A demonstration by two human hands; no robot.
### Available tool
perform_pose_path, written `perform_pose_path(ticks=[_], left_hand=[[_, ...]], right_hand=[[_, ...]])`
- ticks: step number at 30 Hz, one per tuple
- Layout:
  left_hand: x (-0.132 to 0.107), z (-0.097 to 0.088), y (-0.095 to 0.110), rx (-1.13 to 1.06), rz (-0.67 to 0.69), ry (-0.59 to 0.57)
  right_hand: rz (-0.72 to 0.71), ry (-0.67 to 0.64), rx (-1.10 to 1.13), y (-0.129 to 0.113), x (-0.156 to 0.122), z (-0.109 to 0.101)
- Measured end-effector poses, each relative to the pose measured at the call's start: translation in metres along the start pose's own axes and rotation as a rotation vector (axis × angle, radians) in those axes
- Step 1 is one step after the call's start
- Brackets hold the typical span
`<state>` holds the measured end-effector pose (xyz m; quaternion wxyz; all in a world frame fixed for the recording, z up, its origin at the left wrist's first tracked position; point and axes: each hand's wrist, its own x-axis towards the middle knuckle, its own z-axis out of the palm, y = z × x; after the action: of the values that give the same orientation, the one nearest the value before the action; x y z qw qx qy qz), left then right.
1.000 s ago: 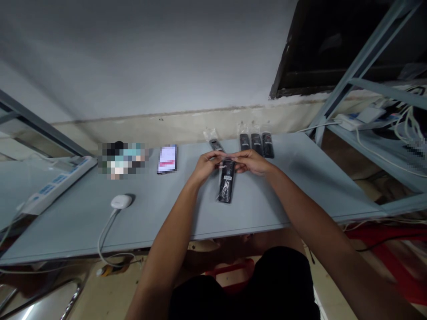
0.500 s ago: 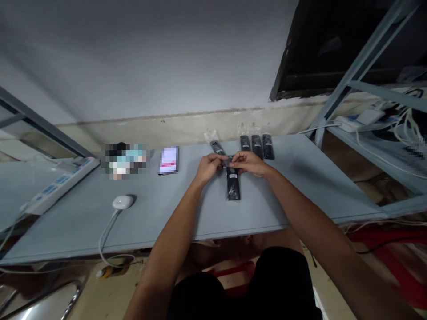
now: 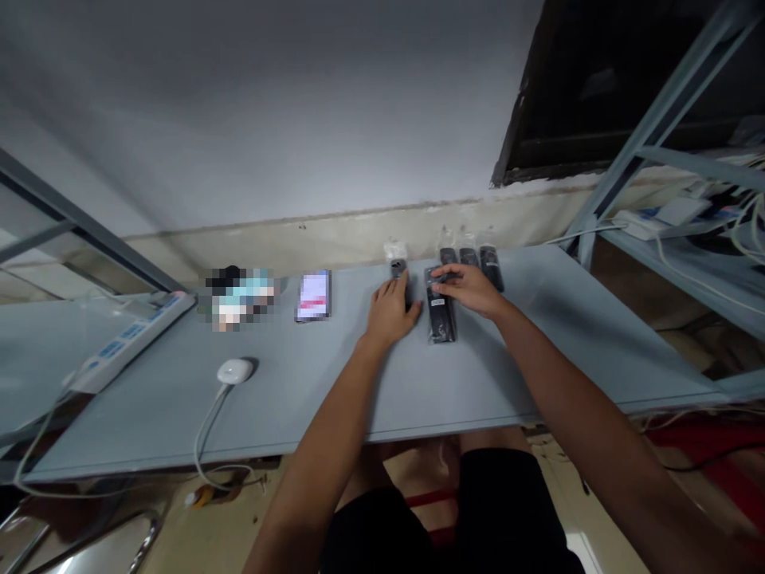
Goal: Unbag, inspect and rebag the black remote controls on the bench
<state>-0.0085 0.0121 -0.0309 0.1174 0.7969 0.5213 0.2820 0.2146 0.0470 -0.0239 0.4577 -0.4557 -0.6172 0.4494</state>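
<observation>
A black remote control in a clear plastic bag lies on the pale grey-blue table, and my right hand has its fingertips on the bag's upper end. My left hand rests flat over a second dark remote, hiding its lower part. Behind them, several more bagged black remotes stand in a row, among them one at the right end.
A phone and a blurred item lie to the left. Further left are a white round device with a white cable and a power strip. Metal shelving stands at the right, and a wall backs the table.
My hands have parted, the left moving down onto the second remote. The bagged remote now lies further right, close to the row, and the view has shifted slightly.
</observation>
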Motion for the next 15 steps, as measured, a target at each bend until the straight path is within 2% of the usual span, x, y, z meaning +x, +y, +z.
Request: perform_pose_path(ticks=[2,6,11,15], left_hand=[[0.001,-0.002,-0.001,0.064,-0.068,0.048],[0.000,-0.001,-0.007,0.186,-0.187,0.070],[-0.001,-0.004,-0.012,0.225,-0.340,0.163],[0.001,-0.012,-0.018,0.126,-0.408,0.174]], right_hand=[[-0.012,0.067,0.021,0.000,0.005,-0.001],[0.032,0.175,-0.018,0.002,0.024,0.002],[0.017,0.275,-0.303,0.007,0.059,0.014],[0.023,0.234,-0.613,0.011,0.076,0.022]])
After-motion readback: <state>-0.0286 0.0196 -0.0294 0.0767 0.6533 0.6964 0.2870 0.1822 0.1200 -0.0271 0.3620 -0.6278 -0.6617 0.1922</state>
